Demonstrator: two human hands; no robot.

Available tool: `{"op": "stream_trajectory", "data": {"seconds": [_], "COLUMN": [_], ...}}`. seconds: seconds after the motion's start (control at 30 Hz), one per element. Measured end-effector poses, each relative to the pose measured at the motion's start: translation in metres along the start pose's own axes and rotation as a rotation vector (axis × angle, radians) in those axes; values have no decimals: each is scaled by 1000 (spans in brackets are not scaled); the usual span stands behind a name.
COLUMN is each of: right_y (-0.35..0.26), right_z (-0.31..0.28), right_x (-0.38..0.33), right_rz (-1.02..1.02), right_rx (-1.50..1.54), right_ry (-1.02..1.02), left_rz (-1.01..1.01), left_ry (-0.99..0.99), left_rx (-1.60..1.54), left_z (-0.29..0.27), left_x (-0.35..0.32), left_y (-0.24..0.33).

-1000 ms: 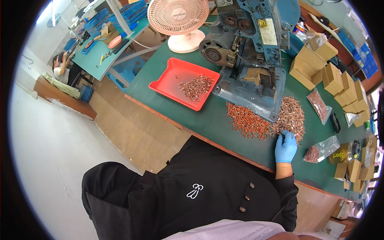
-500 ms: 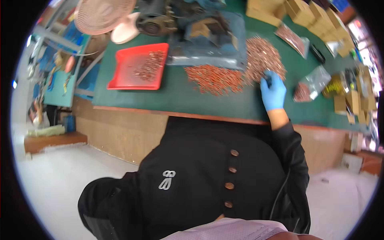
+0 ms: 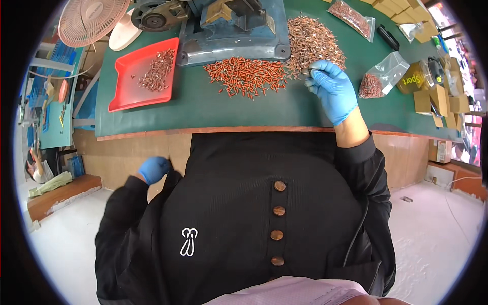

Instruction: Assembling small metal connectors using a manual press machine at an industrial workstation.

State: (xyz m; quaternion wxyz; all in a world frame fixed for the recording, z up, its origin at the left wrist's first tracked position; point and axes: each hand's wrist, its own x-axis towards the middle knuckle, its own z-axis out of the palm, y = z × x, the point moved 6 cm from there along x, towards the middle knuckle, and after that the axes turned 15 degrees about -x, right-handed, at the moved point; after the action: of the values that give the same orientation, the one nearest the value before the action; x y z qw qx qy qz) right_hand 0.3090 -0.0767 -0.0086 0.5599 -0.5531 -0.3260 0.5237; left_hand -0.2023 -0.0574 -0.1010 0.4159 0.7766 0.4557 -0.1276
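At the near edge of the pale pile (image 3: 316, 43), the right hand (image 3: 331, 90) bends its fingers, their tips closed on a small piece (image 3: 305, 71) at the hand's far left side. The orange pile (image 3: 246, 76) lies left of this hand, along the near side of the machine (image 3: 231, 53); a bag (image 3: 385, 75) lies to its right. Farther left is the red tray (image 3: 129, 86). Nearer than the table (image 3: 295, 113), the left hand (image 3: 154, 169) curls beside the black clothing (image 3: 229, 203); whether it grips anything, I cannot tell.

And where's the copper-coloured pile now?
In the head view, the copper-coloured pile is right of centre on the green table, just right of the blue machine base, with the right hand at its near edge.
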Motion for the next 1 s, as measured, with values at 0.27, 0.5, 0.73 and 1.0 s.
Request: {"op": "stream_trajectory", "data": {"seconds": [0.27,0.5,0.73,1.0], "right_y": [-8,-4,-7,-8], "right_z": [92,130,135,144], "right_x": [-21,-34,-32,-30], "right_rz": [-42,-145,-254,-318], "right_rx": [37,144,-91,-423], "right_ry": [-236,-159,-49,45], "left_rz": [725,769,840,756], "left_ry": [301,395,448,335], "left_rx": [-308,-768,-792,-1022], "left_z": [-97,-82,-90,-82], "left_x": [41,78,81,91], "left_y": [249,284,274,253]}}
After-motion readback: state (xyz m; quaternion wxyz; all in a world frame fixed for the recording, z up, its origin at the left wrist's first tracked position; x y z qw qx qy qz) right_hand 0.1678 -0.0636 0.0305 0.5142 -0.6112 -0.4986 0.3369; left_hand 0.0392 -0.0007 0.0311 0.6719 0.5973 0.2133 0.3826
